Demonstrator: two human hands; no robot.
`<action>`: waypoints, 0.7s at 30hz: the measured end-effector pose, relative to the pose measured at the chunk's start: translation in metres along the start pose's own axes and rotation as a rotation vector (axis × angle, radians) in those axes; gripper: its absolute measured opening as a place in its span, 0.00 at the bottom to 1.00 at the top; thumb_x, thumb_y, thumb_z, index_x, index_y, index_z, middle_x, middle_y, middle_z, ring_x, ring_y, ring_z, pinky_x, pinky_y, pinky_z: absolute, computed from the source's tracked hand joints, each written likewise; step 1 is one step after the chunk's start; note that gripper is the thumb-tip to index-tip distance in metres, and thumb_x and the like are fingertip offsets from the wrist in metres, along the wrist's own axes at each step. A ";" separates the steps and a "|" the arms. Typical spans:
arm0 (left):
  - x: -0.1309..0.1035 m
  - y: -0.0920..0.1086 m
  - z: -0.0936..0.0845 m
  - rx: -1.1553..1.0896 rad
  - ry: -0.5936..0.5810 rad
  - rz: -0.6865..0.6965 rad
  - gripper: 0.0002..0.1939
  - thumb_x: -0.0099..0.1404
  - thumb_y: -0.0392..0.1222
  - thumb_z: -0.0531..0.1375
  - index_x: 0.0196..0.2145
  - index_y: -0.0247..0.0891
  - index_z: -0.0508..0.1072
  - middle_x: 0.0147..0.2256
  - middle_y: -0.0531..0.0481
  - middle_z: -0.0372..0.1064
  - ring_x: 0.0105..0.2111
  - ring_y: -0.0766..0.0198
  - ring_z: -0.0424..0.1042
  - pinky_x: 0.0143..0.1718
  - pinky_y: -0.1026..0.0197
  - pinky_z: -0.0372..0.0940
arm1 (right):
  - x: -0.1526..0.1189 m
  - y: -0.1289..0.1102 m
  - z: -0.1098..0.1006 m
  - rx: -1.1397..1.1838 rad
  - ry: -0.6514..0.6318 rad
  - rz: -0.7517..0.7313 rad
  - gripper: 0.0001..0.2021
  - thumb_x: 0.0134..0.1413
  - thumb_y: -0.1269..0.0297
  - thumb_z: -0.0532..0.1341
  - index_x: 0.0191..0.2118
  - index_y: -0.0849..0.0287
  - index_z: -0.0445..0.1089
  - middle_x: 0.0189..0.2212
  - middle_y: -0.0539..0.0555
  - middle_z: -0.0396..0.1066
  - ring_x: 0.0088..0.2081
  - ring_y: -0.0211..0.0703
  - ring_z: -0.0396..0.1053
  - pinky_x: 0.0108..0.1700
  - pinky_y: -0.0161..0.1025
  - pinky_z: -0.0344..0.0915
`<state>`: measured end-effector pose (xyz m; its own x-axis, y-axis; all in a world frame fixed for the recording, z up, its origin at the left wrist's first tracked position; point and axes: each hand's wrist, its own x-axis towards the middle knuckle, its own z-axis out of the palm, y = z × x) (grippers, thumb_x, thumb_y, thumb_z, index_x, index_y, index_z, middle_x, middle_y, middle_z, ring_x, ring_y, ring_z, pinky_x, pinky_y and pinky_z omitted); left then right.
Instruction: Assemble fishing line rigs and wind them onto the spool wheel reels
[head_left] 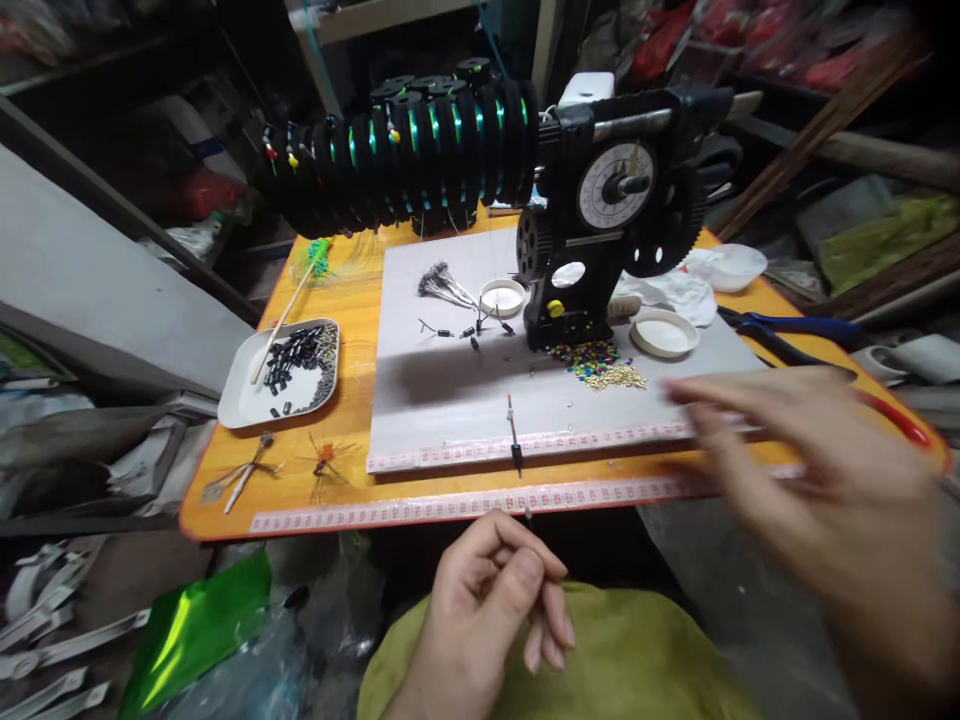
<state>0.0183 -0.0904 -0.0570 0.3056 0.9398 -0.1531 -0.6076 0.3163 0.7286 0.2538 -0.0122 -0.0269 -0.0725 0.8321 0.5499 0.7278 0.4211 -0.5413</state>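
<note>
My left hand (501, 600) is in front of the table's near edge, thumb and forefinger pinched together. What it holds, if anything, is too small to make out. A small grey-tipped piece (528, 515) shows just beyond its fingers. My right hand (817, 490) is over the right side of the table, smeared by motion, so its grip is unclear. Between the hands and the machine, a thin rig with a black sleeve (516, 455) lies across a measuring tape (442, 455). Nearest to my right fingertips are gold beads (615, 376) and a round white dish (664, 335).
A black winding machine (577, 250) with a dial and line spools (420, 150) stands at the back. A white tray (232, 400) of black sleeves sits left. Blue-handled pliers (810, 328) lie right. A second tape (450, 506) runs along the orange table's (352, 350) front edge.
</note>
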 end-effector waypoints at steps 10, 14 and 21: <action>0.010 0.039 -0.002 0.899 0.268 0.422 0.13 0.63 0.39 0.65 0.46 0.46 0.79 0.49 0.46 0.75 0.46 0.59 0.74 0.44 0.63 0.69 | 0.047 -0.095 0.046 1.085 -0.716 0.499 0.07 0.56 0.59 0.66 0.35 0.55 0.79 0.33 0.50 0.79 0.35 0.37 0.76 0.34 0.28 0.73; 0.021 0.041 0.004 0.784 0.216 0.331 0.06 0.66 0.41 0.61 0.37 0.40 0.79 0.39 0.47 0.75 0.36 0.63 0.73 0.35 0.65 0.66 | 0.048 -0.091 0.043 1.167 -0.685 0.516 0.05 0.57 0.62 0.66 0.35 0.56 0.79 0.30 0.49 0.77 0.27 0.28 0.72 0.27 0.21 0.68; 0.015 0.019 0.018 0.417 0.106 -0.010 0.18 0.61 0.51 0.65 0.24 0.32 0.74 0.24 0.52 0.67 0.14 0.77 0.61 0.17 0.69 0.54 | 0.047 -0.076 0.042 1.381 -0.651 0.647 0.05 0.60 0.62 0.65 0.36 0.57 0.76 0.24 0.46 0.73 0.18 0.25 0.69 0.20 0.19 0.63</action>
<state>0.0245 -0.0730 -0.0330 0.2193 0.9520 -0.2133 -0.2500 0.2662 0.9309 0.1667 0.0101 0.0135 -0.5317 0.8377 -0.1247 -0.3404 -0.3461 -0.8743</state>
